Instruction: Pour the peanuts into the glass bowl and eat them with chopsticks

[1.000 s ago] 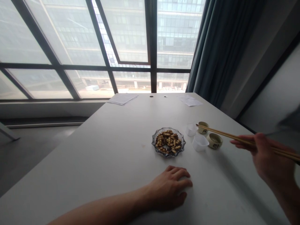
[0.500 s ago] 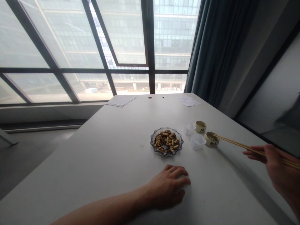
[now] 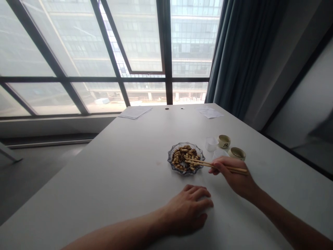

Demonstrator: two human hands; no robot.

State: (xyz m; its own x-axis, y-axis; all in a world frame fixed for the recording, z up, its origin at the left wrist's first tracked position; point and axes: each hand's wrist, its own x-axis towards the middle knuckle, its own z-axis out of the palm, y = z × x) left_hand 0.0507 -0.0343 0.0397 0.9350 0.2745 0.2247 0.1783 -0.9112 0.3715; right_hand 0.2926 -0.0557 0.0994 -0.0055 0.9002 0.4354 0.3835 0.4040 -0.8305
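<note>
A pair of wooden chopsticks [image 3: 208,164] is gripped in my right hand [image 3: 232,175]. Their tips reach into a scalloped glass dish [image 3: 170,166] filled with peanuts [image 3: 185,148] and small dark pieces. Whether the tips pinch anything is too small to tell. My left hand [image 3: 188,207] lies palm down on the table in front of the dish, fingers loosely spread, holding nothing. Just beyond my right hand stand two beige cups with dark characters, the nearer cup [image 3: 237,154] and the farther cup [image 3: 224,141]. My right hand partly hides one clear plastic cup [image 3: 220,153].
Another clear plastic cup [image 3: 211,143] stands by the farther beige cup. White papers lie at the far left [image 3: 135,112] and far right of the white table [image 3: 109,173]. Windows and a dark curtain [image 3: 234,59] rise behind it.
My right hand has swung left with the chopsticks, whose tips have gone from the nearer beige cup to the glass dish. My left hand has stayed in place.
</note>
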